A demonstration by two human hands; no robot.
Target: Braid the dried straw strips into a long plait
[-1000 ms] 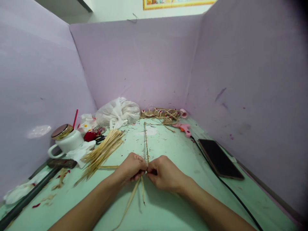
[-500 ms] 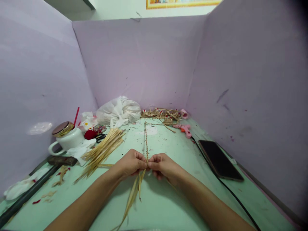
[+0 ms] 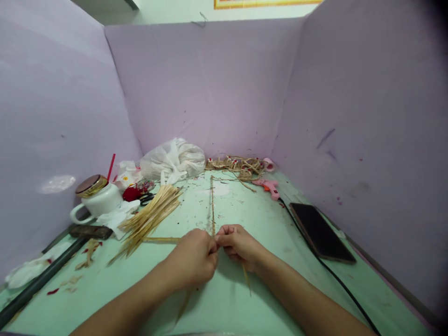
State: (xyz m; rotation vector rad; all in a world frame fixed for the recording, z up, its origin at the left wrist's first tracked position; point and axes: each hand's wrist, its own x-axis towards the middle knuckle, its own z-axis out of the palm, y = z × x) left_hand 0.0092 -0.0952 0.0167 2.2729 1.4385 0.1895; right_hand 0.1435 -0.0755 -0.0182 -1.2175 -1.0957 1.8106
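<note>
A thin braided straw cord (image 3: 213, 205) runs from the back of the table straight toward me and ends between my two hands. My right hand (image 3: 238, 245) pinches the near end of the cord between thumb and forefinger, and a loose straw strand (image 3: 246, 277) hangs below it. My left hand (image 3: 198, 256) is closed just beside it, back of the hand up, touching the right fingertips. Its fingers cover most of the straw they hold; a blurred strand shows under the wrist. A bundle of dry straw strips (image 3: 154, 217) lies to the left.
On the left are a hammer (image 3: 89, 232), a white mug (image 3: 105, 203) with a lidded jar (image 3: 91, 185), and scissors (image 3: 147, 199). A white plastic bag (image 3: 173, 161) and a heap of cord (image 3: 238, 167) sit behind. On the right, a pink glue gun (image 3: 269, 187) and a phone (image 3: 321, 233).
My left hand has rolled over and moved slightly nearer and right, its back now covering the straw. The long strands hanging between my hands are mostly hidden. My right hand keeps its pinch.
</note>
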